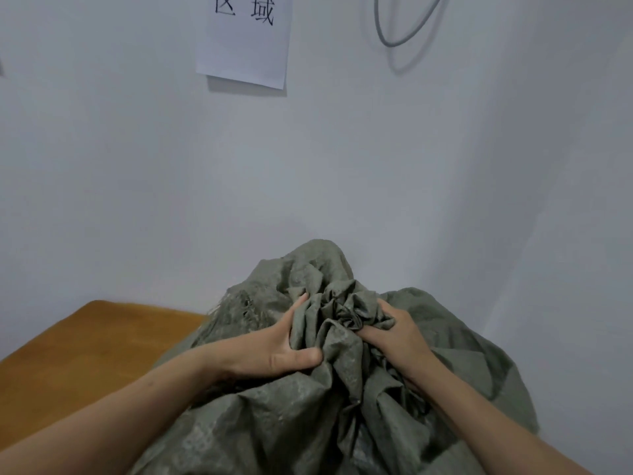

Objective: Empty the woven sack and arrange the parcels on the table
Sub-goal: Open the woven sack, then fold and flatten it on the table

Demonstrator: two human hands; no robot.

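Note:
A bulky grey-green woven sack (281, 426) stands in front of me, its mouth bunched into crumpled folds at the top. My left hand (274, 347) grips the gathered fabric from the left, thumb pressed into a fold. My right hand (397, 334) grips the bunched neck from the right, fingers buried in the cloth. The brown wooden table (89, 351) lies to the left, the sack resting against or on its right part. No parcels show; the sack hides its contents.
A white wall stands close behind the sack and table. A sheet of paper (245, 39) with printed characters hangs on it at the top, and a grey cable loop (404, 32) hangs to the right.

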